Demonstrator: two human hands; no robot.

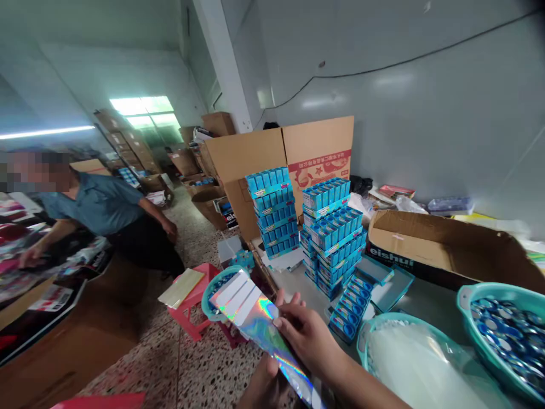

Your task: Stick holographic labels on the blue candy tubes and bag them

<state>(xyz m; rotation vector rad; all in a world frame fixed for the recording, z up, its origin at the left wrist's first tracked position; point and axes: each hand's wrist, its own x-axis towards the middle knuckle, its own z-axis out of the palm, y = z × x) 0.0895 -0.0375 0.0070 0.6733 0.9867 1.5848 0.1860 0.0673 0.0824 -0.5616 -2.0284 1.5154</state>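
My right hand (309, 335) grips a stack of shiny holographic cards (251, 312) from above, thumb and fingers pinched on the edge. My left hand (264, 386) is below the stack at the bottom edge of the view, supporting it from underneath; its fingers are mostly hidden. The cards fan out toward the upper left, over a teal basin (213, 287).
Stacks of blue trays with small boxes (334, 233) stand on the grey table (430, 304). Teal basins hold blue caps (511, 335) and white plastic (409, 363). An open cardboard box (447, 250) lies at right. A person in a blue shirt (102, 207) bends at left near a pink stool (191, 307).
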